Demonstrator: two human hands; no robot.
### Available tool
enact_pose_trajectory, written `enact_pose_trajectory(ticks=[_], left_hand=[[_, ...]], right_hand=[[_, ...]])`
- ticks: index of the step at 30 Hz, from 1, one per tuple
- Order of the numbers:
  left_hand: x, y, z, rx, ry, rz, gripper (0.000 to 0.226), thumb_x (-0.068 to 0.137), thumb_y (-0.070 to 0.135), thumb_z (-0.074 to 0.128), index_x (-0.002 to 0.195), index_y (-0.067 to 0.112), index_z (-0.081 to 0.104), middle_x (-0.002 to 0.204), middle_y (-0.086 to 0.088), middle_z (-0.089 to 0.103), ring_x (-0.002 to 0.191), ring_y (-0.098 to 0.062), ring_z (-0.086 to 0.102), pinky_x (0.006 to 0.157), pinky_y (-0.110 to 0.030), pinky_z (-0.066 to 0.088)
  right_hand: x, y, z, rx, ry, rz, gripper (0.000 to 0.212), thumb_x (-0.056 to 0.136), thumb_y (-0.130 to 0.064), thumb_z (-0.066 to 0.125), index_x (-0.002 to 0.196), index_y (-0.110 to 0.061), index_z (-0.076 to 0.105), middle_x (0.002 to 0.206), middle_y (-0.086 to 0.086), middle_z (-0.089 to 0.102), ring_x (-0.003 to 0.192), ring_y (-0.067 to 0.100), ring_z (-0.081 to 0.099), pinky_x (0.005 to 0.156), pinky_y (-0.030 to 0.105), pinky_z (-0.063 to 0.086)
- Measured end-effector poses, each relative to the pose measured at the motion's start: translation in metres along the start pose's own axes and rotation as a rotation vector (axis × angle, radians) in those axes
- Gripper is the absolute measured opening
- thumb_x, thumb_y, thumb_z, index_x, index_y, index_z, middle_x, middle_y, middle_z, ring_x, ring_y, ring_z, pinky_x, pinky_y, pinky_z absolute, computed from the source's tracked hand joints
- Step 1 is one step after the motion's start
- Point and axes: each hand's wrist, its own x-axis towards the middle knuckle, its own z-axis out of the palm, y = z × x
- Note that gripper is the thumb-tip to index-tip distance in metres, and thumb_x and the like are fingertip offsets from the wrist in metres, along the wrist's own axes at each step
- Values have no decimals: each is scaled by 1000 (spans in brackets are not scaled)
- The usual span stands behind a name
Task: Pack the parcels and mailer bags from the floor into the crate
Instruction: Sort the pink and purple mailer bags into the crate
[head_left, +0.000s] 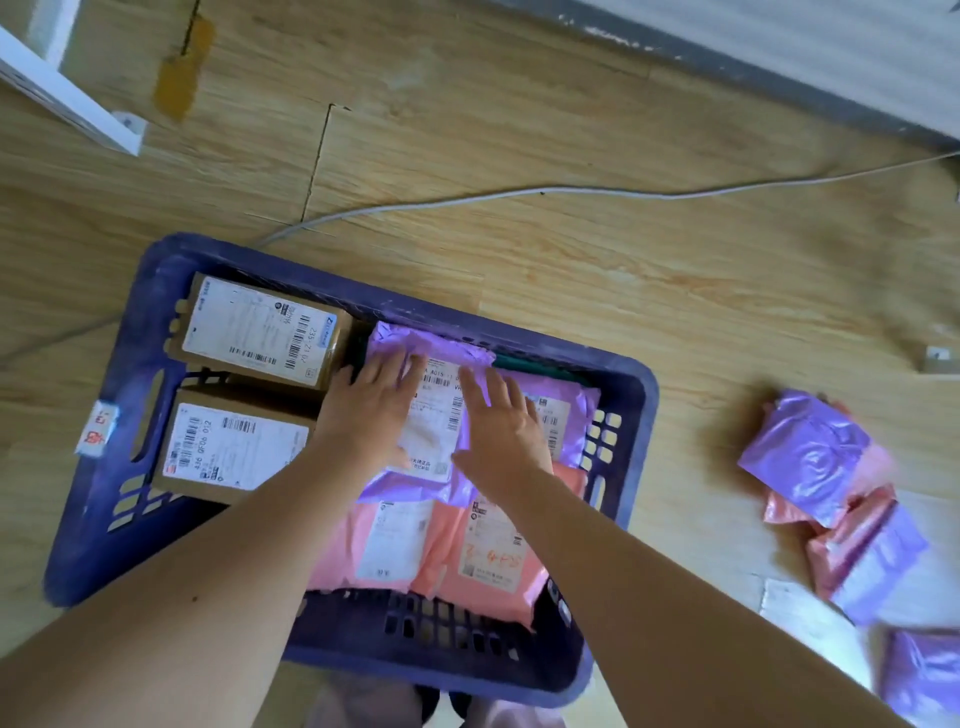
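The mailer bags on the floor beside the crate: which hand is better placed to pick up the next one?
Probably the right hand. The remaining mailer bags lie on the floor at the right of the blue crate. The left hand lies nearer the cardboard boxes and would have to cross over.

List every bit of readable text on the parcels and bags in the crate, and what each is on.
"235 Z1 02": label of the far cardboard box.
"436 QF06 012": label of the near cardboard box.
"A015": partly legible on the purple mailer bag, the rest hidden by both hands.
Pink mailer bags: print and red handwriting too blurred to read.
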Motion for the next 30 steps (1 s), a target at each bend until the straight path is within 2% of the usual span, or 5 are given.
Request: enact_pose_trajectory(ticks=[3,10,14,23,30], left_hand=[[-25,1,-19,37,9,5,105,80,55,63,151,15,-3,159,-7,-2,146,-23,8,116,-42,19],[-103,27,-97,-49,134,101,75,90,48,52,149,16,20,159,-8,6,144,-24,17,110,-39,26],[-146,58,-138,-125,256,184,68,87,39,61,142,8,39,155,-16,22,137,-32,35,104,-45,37],[-242,133,-211,-125,299,246,61,94,33,52,147,16,26,158,-6,10,143,-23,21,110,-35,28],[-301,175,-231,-183,392,369,55,88,24,62,138,10,44,151,-8,30,131,-28,42,98,-37,40]], right_hand=[[-27,10,-29,69,63,-1,77,87,-13,57,150,-21,13,155,8,11,143,27,14,113,37,24],[-117,27,-97,218,138,79,63,89,-15,54,146,-26,28,155,3,18,141,24,20,108,37,34],[-174,41,-121,262,191,115,62,88,-11,53,143,-27,32,152,0,26,137,21,27,106,32,34],[-297,70,-177,337,338,137,51,88,-14,54,137,-23,46,144,0,40,134,20,33,106,26,27],[-385,81,-185,421,474,196,44,86,-10,56,129,-18,54,132,1,52,124,22,45,101,23,30]])
